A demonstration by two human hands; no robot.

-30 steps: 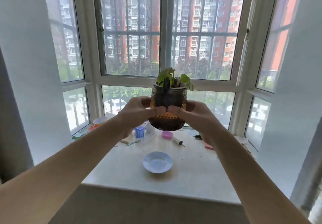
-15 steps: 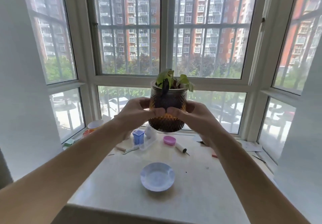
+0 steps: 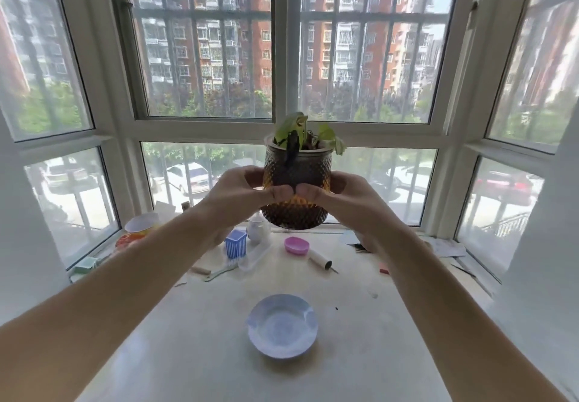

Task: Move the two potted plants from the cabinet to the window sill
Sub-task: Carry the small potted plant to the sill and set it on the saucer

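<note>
A potted plant (image 3: 297, 166), green leaves in a dark amber studded glass pot, hangs in the air above the far part of the pale window sill (image 3: 360, 323). My left hand (image 3: 238, 201) grips the pot's left side and my right hand (image 3: 341, 201) grips its right side, thumbs meeting at the front. The pot stands upright, its base a little above the sill. No second potted plant or cabinet is in view.
A pale blue saucer (image 3: 283, 326) lies mid-sill, in front of the pot. Behind it sit a blue striped cup (image 3: 235, 244), a white bottle (image 3: 257, 229), a pink lid (image 3: 296, 245), a brush (image 3: 320, 260), a toothbrush (image 3: 219, 271) and a bowl (image 3: 141, 228) at left. Papers (image 3: 445, 246) lie at right. Window frames enclose the sill.
I have moved closer to the window, so the sill and saucer now fill more of the view. Both hands still hold the pot, now carried further over the sill.
</note>
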